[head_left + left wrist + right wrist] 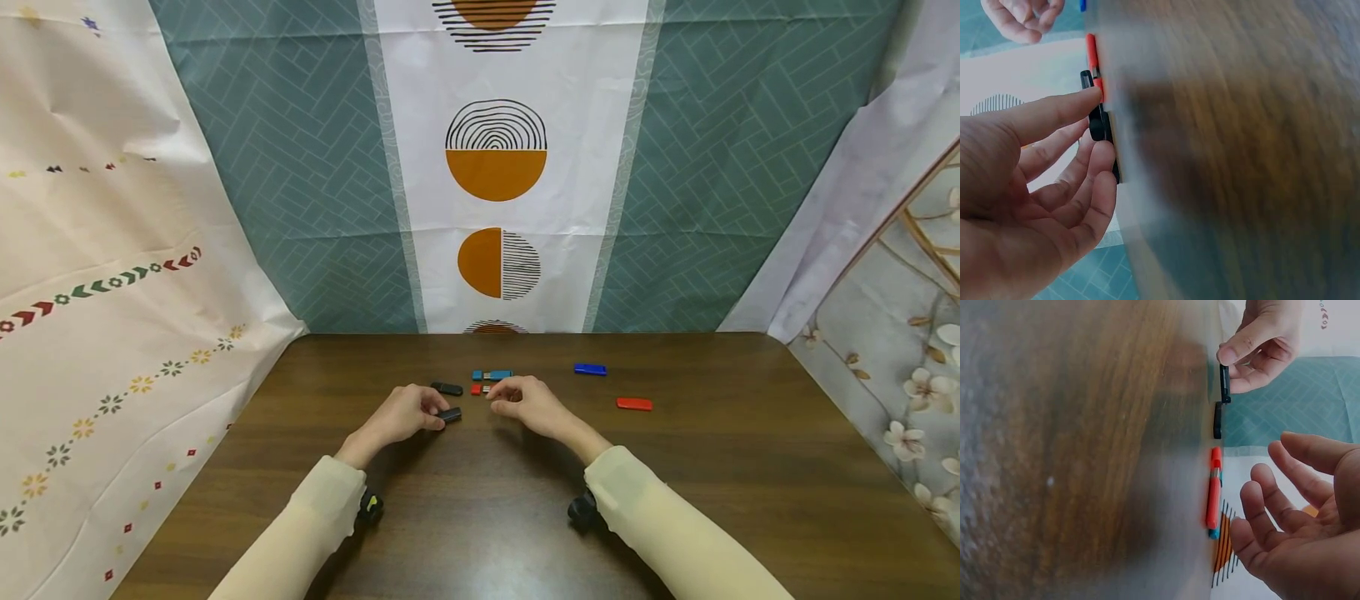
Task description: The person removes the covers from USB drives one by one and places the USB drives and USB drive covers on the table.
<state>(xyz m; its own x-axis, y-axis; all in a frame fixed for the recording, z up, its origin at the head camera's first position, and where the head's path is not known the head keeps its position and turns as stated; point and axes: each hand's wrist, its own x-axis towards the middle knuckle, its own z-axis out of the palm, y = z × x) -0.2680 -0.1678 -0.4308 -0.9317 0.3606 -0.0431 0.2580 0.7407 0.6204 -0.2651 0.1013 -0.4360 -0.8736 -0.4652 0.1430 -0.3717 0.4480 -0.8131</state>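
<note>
Black, small, oblong plastic stick (451, 414): one, pinched by thumb and fingers of the left-hand grip (405, 412), over the brown wood-grain tabletop (435, 517); whether it touches the wood cannot be told.

Black, round-ended plastic stick (447, 389): one, lying just beyond the held piece.

Red plastic drive with bare metal plug (476, 390): one, partly hidden in the head view behind the right-hand grip (534, 404), whose fingers are loosely spread and hold nothing.

Teal-blue plastic drive with metal plug (501, 375): one, just behind the red drive.

Bright blue oblong stick (590, 369) and plain red oblong stick (633, 404): one each, off to the right.

Risks, as judged: the slim held piece could slip if the pinch loosens; a low swing of the left fingers could knock its black neighbour; a careless right-hand reach could nudge the closely set red and teal-blue drives askew.
</note>
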